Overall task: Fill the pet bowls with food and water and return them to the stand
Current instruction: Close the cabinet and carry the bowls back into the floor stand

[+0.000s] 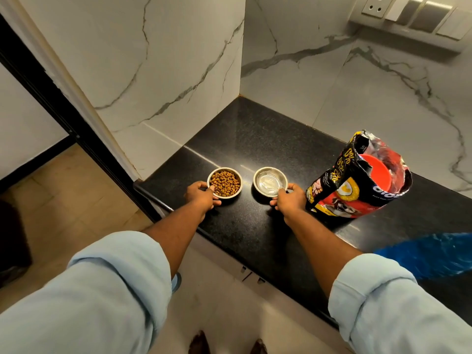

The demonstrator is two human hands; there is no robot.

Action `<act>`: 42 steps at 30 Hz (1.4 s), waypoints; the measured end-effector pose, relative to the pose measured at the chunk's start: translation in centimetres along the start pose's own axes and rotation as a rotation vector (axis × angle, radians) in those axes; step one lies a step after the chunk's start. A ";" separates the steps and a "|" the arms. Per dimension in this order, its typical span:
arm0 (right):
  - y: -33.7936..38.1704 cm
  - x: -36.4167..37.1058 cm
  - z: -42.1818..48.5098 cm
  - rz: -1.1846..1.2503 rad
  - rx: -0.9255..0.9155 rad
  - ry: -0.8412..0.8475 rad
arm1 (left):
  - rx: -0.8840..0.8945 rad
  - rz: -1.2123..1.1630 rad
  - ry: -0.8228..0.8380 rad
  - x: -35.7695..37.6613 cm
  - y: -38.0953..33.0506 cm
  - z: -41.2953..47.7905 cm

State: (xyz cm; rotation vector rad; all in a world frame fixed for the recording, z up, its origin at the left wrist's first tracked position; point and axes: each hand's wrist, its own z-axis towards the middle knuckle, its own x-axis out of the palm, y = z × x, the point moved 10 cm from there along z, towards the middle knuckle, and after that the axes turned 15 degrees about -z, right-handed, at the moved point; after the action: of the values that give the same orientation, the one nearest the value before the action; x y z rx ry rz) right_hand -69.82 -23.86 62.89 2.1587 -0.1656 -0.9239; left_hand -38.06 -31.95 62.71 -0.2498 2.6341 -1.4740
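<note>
Rightward, an open food bag stands on the worktop beside my bowls. My left hand grips the kibble bowl; my right hand grips the water bowl.

I see the round steel bowl of brown kibble on the black speckled stone desk. Right of it, apart, sits the round steel bowl of water; farther right stands the opened red-and-black food bag.
</note>
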 end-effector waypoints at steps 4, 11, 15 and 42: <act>0.4 0.3 -0.5 -0.032 -0.039 0.015 | 0.003 -0.004 -0.025 -0.9 0.2 -0.2; 2.9 1.1 -3.3 -0.124 -0.183 0.058 | 0.024 -0.026 -0.071 -3.0 0.5 -0.9; 3.9 2.9 -4.7 -0.154 -0.239 0.106 | 0.026 -0.062 -0.109 -4.9 0.6 -1.7; 2.9 23.5 -23.4 -0.404 -0.512 0.471 | -0.042 -0.291 -0.573 -35.0 10.3 -8.1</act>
State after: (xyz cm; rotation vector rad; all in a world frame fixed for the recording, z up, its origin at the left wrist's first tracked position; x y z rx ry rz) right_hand -36.66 -20.91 61.99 1.8786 0.6873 -0.5574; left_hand -6.14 -12.95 58.74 -0.9381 2.2207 -1.1794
